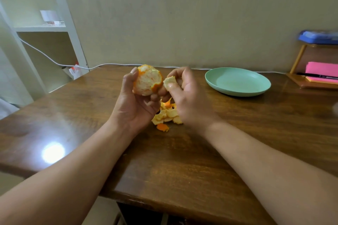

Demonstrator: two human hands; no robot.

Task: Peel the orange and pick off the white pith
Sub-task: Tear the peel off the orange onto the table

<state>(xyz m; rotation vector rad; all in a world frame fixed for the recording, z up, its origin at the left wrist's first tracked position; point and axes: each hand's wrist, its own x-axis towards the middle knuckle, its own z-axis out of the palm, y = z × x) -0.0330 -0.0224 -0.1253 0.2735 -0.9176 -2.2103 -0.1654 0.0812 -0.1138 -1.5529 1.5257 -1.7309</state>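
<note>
Now, left hand (pixel 136 104): curled round the mostly peeled orange (pixel 148 81), centre frame, above the worktop (pixel 182 160).
Right hand (pixel 184 95): pinches a torn peel piece (pixel 169 80) just beside the orange.
Peel scraps (pixel 167 115): heaped below the hands.

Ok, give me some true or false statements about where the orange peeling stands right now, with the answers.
1. The left hand holds the partly peeled orange. True.
2. The peel scraps sit in the round green plate. False: they lie on the brown wooden table, below the hands.
3. The right hand pinches a torn-off piece of peel in its fingers. True.
4. The orange is fully peeled. False: a strip of orange rind is still on it.
</note>
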